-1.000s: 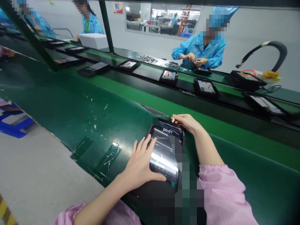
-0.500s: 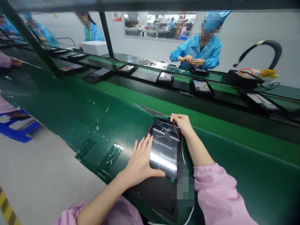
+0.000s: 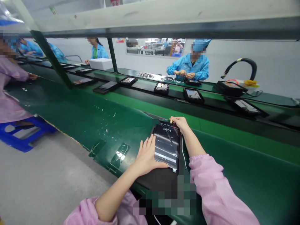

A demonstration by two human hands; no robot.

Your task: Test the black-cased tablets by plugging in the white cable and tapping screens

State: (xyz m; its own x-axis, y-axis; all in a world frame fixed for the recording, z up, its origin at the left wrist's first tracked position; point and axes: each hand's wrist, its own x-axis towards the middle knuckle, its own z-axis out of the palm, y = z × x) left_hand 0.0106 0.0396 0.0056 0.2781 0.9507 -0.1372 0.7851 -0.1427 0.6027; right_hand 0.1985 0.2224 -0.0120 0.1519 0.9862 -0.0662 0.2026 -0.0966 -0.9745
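Observation:
A black tablet-like device lies on a dark pad on the green bench in front of me, its glossy screen showing "00:01". My left hand rests flat on the device's near left edge, fingers stretched out and thumb along its bottom side. My right hand is at the device's far right corner, fingers pinched on a small pale object I cannot make out. A thin white cable runs along the device's right side.
A conveyor behind the bench carries several dark devices such as one. A person in blue works across the line; others stand far left. A blue stool stands on the grey floor. A shelf beam spans overhead.
My head has lifted, so the overhead beam and more of the room show and the device looks smaller. Both hands stay where they were on the device.

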